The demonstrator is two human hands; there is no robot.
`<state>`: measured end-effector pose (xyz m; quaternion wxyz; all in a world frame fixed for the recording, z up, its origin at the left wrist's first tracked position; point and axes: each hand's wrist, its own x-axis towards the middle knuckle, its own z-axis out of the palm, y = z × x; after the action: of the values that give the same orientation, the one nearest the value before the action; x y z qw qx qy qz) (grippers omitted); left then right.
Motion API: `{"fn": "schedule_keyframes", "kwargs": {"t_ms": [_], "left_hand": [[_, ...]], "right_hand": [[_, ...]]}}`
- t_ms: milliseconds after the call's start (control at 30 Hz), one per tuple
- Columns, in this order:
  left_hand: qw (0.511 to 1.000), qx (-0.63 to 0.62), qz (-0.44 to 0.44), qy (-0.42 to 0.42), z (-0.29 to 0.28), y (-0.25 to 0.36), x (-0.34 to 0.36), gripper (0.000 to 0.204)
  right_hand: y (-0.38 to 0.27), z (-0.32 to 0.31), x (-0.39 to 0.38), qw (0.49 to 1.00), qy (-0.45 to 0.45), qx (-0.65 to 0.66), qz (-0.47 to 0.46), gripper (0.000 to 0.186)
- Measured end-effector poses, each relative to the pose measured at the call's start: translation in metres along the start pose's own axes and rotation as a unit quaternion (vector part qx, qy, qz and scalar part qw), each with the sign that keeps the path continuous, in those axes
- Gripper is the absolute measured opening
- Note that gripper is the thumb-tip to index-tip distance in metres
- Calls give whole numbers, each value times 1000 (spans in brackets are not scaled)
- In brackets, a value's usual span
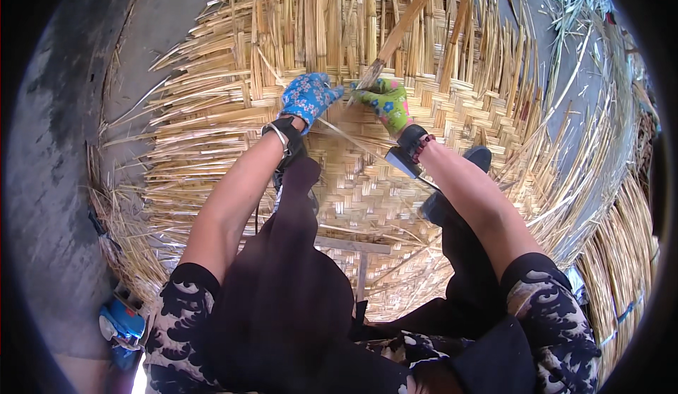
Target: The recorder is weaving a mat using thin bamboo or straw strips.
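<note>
A large mat of flat, straw-coloured reed strips lies under me, woven at its middle with long loose strip ends fanning out. My left hand, in a blue floral glove, is closed just over the far part of the weave; a thin pale strip runs out from beneath it. Close beside it, my right hand, in a green floral glove, pinches the near end of a wide brown reed strip that slants up to the far right. Blur partly hides both sets of fingertips.
Grey concrete floor borders the mat on the left. Loose green-grey strips lie at the far right, and a tied reed bundle stands nearer. My shoes rest on the mat. A blue object sits at the lower left.
</note>
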<state>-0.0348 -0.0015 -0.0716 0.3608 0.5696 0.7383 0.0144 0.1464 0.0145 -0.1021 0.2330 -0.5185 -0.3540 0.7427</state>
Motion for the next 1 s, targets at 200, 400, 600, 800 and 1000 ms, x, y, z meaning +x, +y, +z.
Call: {"fn": "schedule_keyframes", "kwargs": {"t_ms": [200, 400, 600, 800, 1000], "left_hand": [[1000, -15, -18, -18, -3, 4, -3, 45], [999, -29, -12, -17, -5, 4, -4, 46], [999, -27, -21, -26, -4, 3, -4, 48], [1000, -24, -17, -2, -3, 5, -5, 49], [999, -27, -9, -36, -7, 0, 0, 36]], "right_hand": [[-2, -2, 0, 998, 12, -63, -3, 17], [-7, -4, -10, 996, 27, 88, 3, 16], [-11, -9, -14, 998, 31, 61, 9, 19], [-10, 3, -1, 999, 18, -11, 46, 21], [-8, 12, 21, 978, -43, -204, -32, 18]]}}
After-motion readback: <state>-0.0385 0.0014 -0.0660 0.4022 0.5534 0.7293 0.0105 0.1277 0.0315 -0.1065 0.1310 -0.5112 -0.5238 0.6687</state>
